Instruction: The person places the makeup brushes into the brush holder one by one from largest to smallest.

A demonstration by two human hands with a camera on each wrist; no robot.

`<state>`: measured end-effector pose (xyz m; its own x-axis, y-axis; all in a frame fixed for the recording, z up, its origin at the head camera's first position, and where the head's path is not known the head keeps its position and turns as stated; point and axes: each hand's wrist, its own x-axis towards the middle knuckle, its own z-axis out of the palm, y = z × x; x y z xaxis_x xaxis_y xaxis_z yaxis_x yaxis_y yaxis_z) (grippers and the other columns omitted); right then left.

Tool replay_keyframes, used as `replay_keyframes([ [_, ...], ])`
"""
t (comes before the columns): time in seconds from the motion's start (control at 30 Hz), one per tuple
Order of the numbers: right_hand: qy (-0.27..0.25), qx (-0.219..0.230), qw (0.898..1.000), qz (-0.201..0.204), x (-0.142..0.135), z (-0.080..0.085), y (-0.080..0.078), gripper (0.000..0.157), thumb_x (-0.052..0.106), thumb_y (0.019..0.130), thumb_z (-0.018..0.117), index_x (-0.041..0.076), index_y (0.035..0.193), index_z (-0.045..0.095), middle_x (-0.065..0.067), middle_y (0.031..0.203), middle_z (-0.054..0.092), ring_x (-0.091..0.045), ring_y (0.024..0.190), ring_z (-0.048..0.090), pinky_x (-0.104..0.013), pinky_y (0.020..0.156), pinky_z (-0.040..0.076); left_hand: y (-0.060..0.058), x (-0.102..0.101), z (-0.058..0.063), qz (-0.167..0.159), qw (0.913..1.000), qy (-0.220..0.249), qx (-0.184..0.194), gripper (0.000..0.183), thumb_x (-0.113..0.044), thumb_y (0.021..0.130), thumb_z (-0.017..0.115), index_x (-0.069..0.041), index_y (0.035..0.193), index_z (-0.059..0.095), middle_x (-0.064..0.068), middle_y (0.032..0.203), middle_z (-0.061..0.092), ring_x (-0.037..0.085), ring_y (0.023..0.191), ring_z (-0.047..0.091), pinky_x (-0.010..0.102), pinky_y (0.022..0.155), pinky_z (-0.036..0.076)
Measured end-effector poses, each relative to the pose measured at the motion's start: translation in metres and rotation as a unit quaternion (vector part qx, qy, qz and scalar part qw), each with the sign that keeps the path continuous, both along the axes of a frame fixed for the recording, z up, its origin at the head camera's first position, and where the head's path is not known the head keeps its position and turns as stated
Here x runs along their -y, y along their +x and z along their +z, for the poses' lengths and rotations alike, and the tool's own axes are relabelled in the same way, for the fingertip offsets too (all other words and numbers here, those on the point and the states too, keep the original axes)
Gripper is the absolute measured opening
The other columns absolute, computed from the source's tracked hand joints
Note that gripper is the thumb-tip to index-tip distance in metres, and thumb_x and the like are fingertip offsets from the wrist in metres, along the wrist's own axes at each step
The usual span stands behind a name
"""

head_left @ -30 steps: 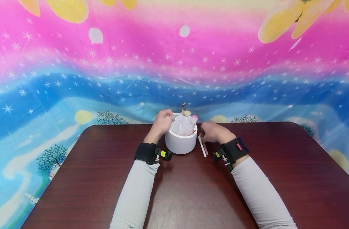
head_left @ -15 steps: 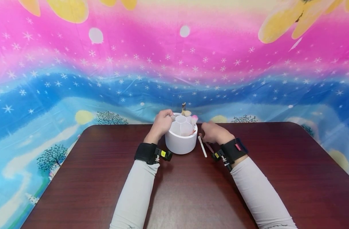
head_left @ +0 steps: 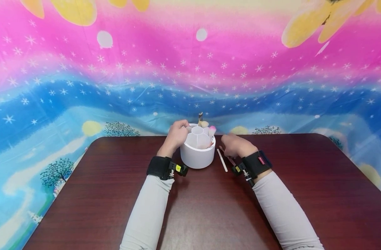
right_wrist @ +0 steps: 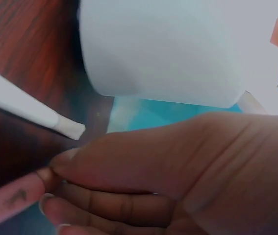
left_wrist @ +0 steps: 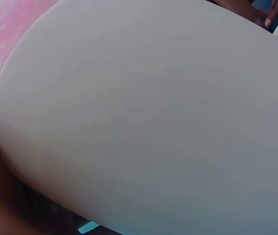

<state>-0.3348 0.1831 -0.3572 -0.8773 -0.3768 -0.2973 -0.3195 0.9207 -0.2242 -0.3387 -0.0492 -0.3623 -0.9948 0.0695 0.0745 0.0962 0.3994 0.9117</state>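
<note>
A white round organizer [head_left: 197, 158] with divided compartments stands near the table's far edge, and its wall fills most of the left wrist view. My left hand [head_left: 177, 134] grips its rim from the left; the fingertips are hidden. To its right, my right hand [head_left: 235, 145] pinches a pink-handled makeup brush [right_wrist: 11, 200] between thumb and fingers, close to its metal collar. Between that hand and the organizer lies a white-handled makeup brush [head_left: 222, 160] on the table. Several brushes stand in the organizer, one with pink-and-white bristles [head_left: 212, 130].
The dark red-brown table [head_left: 203, 208] reaches around both forearms. Behind its far edge hangs a pink and blue printed cloth [head_left: 190, 83]. Each wrist wears a black strap with a small camera.
The pink brush has swung away from the white one, its handle end moving right with my right hand. The white brush has shifted slightly right. My left hand and the organizer stay still.
</note>
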Motion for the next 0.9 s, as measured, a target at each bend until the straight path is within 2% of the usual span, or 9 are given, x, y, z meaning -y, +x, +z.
replay_keyframes([
  [0.23,-0.017,-0.034,0.999,0.003,-0.004,0.014,0.004,0.015,-0.003,0.082,0.064,0.008,0.075,0.057,-0.006,0.074,0.056,-0.022,0.067,0.053,-0.033,0.061,0.045,0.001,0.000,0.000,0.000,1.0000,-0.004,-0.004,0.021,-0.007,0.098,0.048,-0.010,0.077,0.049,0.008,0.075,0.041,0.028,0.077,0.049,0.039,0.072,0.040],
  [0.37,-0.036,-0.053,0.998,0.006,-0.006,0.022,0.007,0.025,-0.005,0.080,0.061,0.012,0.063,0.051,0.000,0.062,0.044,-0.017,0.058,0.045,-0.031,0.057,0.040,0.000,0.000,0.000,0.001,1.0000,-0.005,-0.004,0.021,-0.007,0.098,0.048,-0.010,0.077,0.049,0.008,0.075,0.041,0.028,0.078,0.049,0.040,0.072,0.041],
  [0.5,-0.060,-0.073,0.996,0.006,-0.006,0.032,0.013,0.031,-0.004,0.081,0.061,0.014,0.060,0.048,0.003,0.058,0.036,-0.015,0.055,0.039,-0.030,0.056,0.037,0.000,0.000,-0.001,0.000,1.0000,-0.002,-0.003,0.021,-0.008,0.098,0.048,-0.009,0.078,0.049,0.008,0.076,0.041,0.029,0.079,0.049,0.040,0.072,0.041],
  [0.67,-0.099,-0.099,0.990,0.014,-0.006,0.047,0.021,0.022,-0.005,0.083,0.062,0.009,0.066,0.064,0.000,0.064,0.053,-0.018,0.062,0.047,-0.033,0.063,0.043,-0.001,0.001,-0.001,0.000,1.0000,-0.002,-0.006,0.020,-0.007,0.097,0.047,-0.009,0.078,0.049,0.008,0.076,0.041,0.029,0.080,0.049,0.040,0.073,0.040],
  [0.77,-0.124,-0.119,0.985,0.020,-0.005,0.054,0.026,0.016,-0.004,0.086,0.064,0.005,0.075,0.071,-0.003,0.073,0.065,-0.018,0.069,0.058,-0.036,0.069,0.050,0.000,0.001,-0.001,0.000,1.0000,-0.002,-0.006,0.020,-0.006,0.097,0.046,-0.009,0.078,0.049,0.008,0.076,0.040,0.029,0.080,0.049,0.040,0.073,0.040],
  [0.9,-0.157,-0.144,0.977,0.017,-0.004,0.063,0.033,0.011,-0.001,0.090,0.065,-0.001,0.093,0.075,-0.009,0.083,0.074,-0.022,0.078,0.070,-0.042,0.077,0.056,-0.001,0.001,-0.001,0.001,1.0000,-0.002,-0.008,0.020,-0.006,0.097,0.047,-0.009,0.077,0.049,0.008,0.076,0.041,0.029,0.082,0.050,0.040,0.074,0.040],
])
